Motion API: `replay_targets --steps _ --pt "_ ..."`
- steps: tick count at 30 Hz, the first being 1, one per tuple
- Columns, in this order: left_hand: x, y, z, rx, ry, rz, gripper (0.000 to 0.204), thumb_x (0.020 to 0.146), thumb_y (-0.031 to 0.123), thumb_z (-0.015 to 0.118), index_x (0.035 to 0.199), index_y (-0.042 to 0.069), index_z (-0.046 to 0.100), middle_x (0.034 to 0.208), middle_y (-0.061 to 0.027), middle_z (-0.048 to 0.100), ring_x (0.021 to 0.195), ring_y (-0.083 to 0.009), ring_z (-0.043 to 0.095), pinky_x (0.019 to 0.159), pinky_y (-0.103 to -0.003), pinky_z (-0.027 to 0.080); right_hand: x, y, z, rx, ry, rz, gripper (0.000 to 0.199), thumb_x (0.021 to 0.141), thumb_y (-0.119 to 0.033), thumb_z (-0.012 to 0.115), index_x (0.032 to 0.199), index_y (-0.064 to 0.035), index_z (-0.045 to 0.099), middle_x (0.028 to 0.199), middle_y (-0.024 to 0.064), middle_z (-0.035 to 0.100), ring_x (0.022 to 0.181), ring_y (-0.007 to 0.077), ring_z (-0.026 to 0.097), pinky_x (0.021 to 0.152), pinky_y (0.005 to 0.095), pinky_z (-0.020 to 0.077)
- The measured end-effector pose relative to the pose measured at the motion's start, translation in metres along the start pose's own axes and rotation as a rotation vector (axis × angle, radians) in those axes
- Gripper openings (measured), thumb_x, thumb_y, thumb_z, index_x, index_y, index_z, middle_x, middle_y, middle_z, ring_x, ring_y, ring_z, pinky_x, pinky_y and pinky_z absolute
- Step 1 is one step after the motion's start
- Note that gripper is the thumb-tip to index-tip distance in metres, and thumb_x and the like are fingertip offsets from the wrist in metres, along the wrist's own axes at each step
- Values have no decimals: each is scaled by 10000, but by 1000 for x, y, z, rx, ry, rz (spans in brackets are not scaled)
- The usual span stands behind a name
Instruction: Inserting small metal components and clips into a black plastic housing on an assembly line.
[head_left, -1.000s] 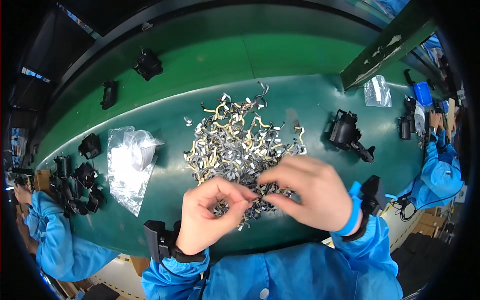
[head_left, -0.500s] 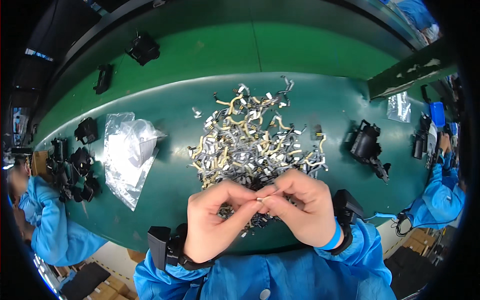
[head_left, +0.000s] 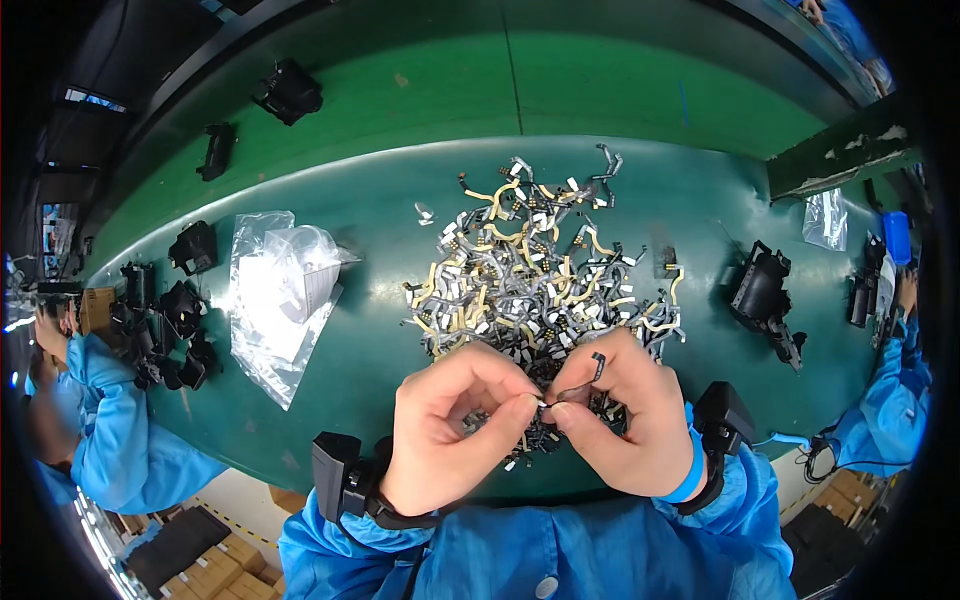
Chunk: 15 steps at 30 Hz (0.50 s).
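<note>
My left hand (head_left: 457, 425) and my right hand (head_left: 630, 425) meet over the near edge of a pile of small flex cables (head_left: 525, 285). Both are closed in a pinch, fingertips nearly touching. Between them is a small dark flex cable (head_left: 598, 366); one end sticks up in front of my right index finger, and its middle is mostly covered by the fingertips. The loose cables in the pile are grey, cream and black with white patches and small connectors, and they lie tangled on the green table (head_left: 390, 400).
Left of the pile lies a clear plastic bag (head_left: 285, 300) with papers. Black moulded parts (head_left: 170, 310) are clustered farther left, and another black part (head_left: 762, 300) lies to the right. A co-worker's blue sleeve (head_left: 125, 430) reaches in at left, another (head_left: 885, 400) at right.
The dark end of the cable now shows above my right fingers, where a pale bit was visible between the fingertips before. The whole view has shifted slightly, with the scene farther right.
</note>
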<state>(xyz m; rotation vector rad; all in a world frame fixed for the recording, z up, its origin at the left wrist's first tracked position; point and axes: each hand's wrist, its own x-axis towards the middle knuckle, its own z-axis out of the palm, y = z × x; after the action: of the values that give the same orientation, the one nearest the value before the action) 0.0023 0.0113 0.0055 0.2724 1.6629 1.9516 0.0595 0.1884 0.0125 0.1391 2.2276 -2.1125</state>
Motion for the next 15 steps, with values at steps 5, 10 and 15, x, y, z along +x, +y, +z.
replay_targets --steps 5,10,15 --pt "1 0 4 -18 -5 -41 114 843 -79 640 938 -24 606 909 -61 631 748 -80 619 667 -214 501 1 0 -2 -71 -39 -60 165 785 54 645 924 -17 593 781 52 646 698 109 672 633 236 521" --pt "0 5 5 321 49 208 149 804 -84 681 932 -16 645 895 -84 634 714 -98 629 611 -217 503 1 -1 -1 -41 -19 -42 149 773 58 652 889 -21 603 770 39 629 674 90 649 614 229 511" --pt "3 2 8 763 76 547 249 713 -56 738 950 13 703 877 -84 642 637 -159 636 552 -255 515 1 2 0 -53 35 -44 133 768 49 655 859 -26 594 724 21 592 616 59 565 580 216 480"
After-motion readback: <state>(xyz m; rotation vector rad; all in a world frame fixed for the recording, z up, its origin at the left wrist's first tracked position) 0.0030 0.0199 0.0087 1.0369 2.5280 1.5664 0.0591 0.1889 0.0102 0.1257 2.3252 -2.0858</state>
